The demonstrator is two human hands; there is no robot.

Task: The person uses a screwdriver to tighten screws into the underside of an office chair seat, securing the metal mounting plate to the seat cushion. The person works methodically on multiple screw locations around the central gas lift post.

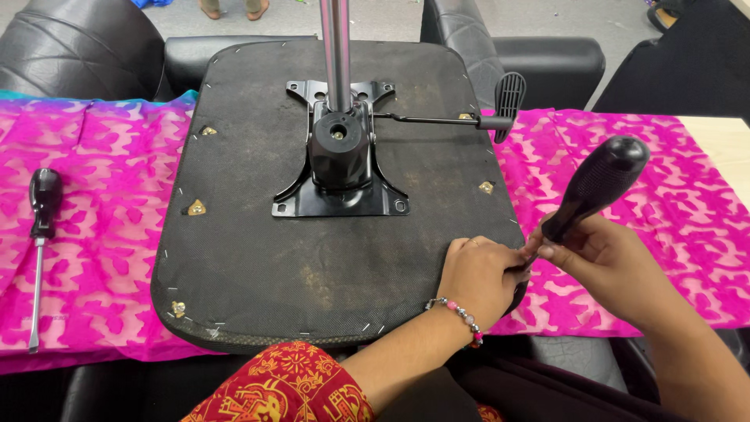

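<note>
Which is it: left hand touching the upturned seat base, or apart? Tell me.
Touching. The head view shows the left hand resting on the seat base at its right edge.

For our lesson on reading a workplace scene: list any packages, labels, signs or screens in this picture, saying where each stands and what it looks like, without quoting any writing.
None in view: no package, label, sign or screen shows.
The picture holds only an upturned chair seat, a pink patterned cloth, two screwdrivers and the person's hands.
</note>
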